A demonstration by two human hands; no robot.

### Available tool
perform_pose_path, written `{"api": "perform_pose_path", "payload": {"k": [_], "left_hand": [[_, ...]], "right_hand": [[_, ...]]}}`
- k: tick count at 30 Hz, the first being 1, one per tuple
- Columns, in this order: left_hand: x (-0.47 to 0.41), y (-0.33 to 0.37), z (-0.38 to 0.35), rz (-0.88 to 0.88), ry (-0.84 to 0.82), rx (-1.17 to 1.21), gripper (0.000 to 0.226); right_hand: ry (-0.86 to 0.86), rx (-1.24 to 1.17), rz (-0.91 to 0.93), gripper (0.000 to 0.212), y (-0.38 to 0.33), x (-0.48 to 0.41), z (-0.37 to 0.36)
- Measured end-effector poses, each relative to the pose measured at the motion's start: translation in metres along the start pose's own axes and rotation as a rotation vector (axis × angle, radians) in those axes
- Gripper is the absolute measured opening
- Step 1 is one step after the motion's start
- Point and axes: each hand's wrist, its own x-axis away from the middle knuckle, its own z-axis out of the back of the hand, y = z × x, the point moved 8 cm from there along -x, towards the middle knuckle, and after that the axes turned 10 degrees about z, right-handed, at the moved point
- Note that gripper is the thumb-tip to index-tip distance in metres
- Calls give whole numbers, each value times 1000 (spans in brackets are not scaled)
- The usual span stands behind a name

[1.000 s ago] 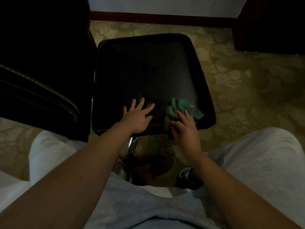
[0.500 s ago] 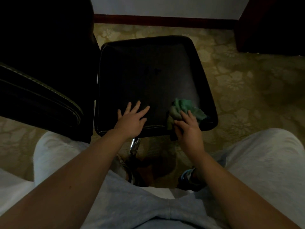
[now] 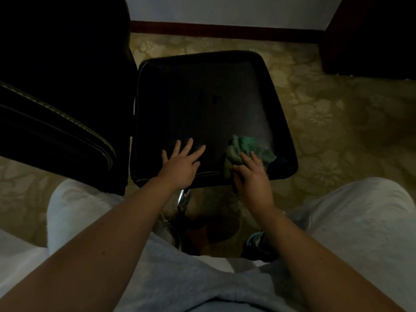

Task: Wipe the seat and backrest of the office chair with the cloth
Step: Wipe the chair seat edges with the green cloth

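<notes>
The black leather seat (image 3: 202,102) of the office chair fills the middle of the head view. Its dark backrest (image 3: 56,122) with pale stitching rises at the left. A crumpled green cloth (image 3: 244,146) lies on the seat's near right corner. My right hand (image 3: 253,176) presses on the cloth's near edge, fingers curled over it. My left hand (image 3: 182,163) lies flat on the seat's near edge with fingers spread, holding nothing.
A chrome chair post (image 3: 184,199) shows below the seat. Patterned beige carpet (image 3: 337,122) surrounds the chair. A dark wooden cabinet (image 3: 371,34) stands at the back right, with a white wall and brown skirting (image 3: 225,30) behind. My grey-trousered knees (image 3: 360,221) flank the chair.
My left hand has slid slightly left along the seat's near edge. My right hand stays on the cloth at the near right corner, with hardly any shift.
</notes>
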Motion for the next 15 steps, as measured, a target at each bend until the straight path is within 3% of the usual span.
{"api": "perform_pose_path", "payload": {"k": [8,15], "left_hand": [[0,-6,4,-6,49,26,59],[-1,-21,7,142,35,32,73]], "right_hand": [[-128,10,162,12,-25,-14,-10],[-44,10,-44,18,14,-8,10]]}}
